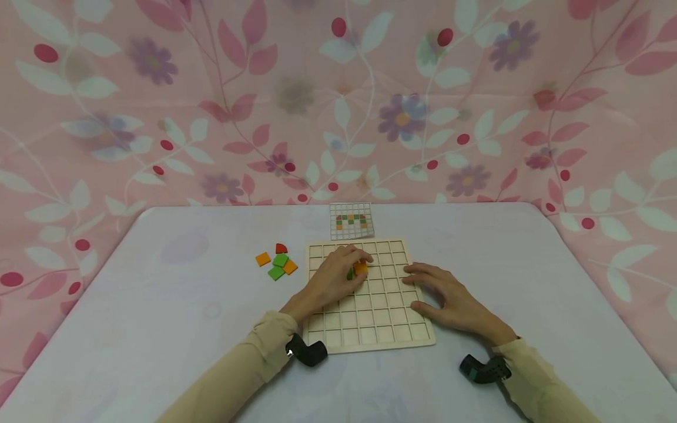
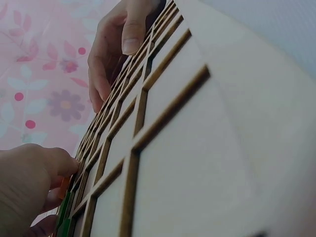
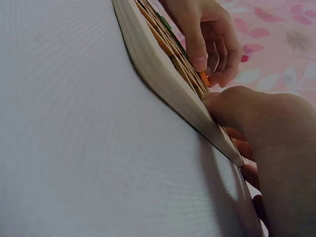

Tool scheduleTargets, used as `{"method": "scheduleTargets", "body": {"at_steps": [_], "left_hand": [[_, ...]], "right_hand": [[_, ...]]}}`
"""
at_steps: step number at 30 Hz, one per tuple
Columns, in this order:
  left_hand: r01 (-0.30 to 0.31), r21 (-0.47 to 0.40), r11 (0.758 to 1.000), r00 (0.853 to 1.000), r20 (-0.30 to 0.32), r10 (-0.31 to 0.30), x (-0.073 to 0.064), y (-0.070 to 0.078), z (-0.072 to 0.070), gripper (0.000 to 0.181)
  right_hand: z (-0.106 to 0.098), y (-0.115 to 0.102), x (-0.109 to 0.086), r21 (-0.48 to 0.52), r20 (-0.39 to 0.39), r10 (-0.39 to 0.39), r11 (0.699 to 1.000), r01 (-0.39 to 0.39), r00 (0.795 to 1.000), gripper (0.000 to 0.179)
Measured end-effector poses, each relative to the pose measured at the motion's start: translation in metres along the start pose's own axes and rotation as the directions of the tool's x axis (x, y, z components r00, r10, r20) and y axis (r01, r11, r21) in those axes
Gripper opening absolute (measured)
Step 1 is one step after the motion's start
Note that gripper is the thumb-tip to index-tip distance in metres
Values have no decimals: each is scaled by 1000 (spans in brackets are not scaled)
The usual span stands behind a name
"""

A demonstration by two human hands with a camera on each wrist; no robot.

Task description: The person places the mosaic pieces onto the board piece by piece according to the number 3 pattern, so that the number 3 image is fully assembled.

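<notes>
My left hand is over the wooden grid board, pinching an orange square tile between thumb and fingers just at the grid. Green tiles sit in cells beside it, mostly covered by that hand in the head view. My right hand rests at the board's right edge, its thumb and fingertips touching the rim, with fingers relaxed. In the right wrist view, the orange tile shows at the left hand's fingertips. Other tiles under the left hand are hidden.
Left of the board lie loose tiles: a red quarter-round, green pieces and orange squares. Behind the board lies a pattern card printed with a grid of coloured shapes. A white cloth covers the table, with a floral curtain behind.
</notes>
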State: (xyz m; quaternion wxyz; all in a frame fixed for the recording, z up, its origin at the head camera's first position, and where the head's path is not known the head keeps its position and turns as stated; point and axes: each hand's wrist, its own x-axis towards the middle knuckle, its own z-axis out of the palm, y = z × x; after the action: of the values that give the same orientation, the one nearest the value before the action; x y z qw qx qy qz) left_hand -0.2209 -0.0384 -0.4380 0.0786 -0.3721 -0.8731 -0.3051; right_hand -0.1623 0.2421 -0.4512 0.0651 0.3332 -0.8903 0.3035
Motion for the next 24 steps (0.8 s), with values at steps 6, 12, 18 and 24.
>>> {"method": "scheduleTargets", "body": {"at_steps": [6,12,18,24], "left_hand": [[2,8,1000,1000,7,-2,-2,2,-2,23],[4,7,1000,1000,21,-5,-4,2,-3,24],[-3,2,1000,1000,29,2,-5,3,-5,23],[13,-1,1000,999,46,-13,-6,2,-5,23]], "right_hand": [[0,-1,0,1,3,1,1000,-1,1000,45],[0,-1,1,-6,-1,-6,1000,6,1000,45],[0,-1,1,-12,1,-9,1000,9,1000,44],[1,0,1,-11,-4,-14,1000,14,1000,45]]}}
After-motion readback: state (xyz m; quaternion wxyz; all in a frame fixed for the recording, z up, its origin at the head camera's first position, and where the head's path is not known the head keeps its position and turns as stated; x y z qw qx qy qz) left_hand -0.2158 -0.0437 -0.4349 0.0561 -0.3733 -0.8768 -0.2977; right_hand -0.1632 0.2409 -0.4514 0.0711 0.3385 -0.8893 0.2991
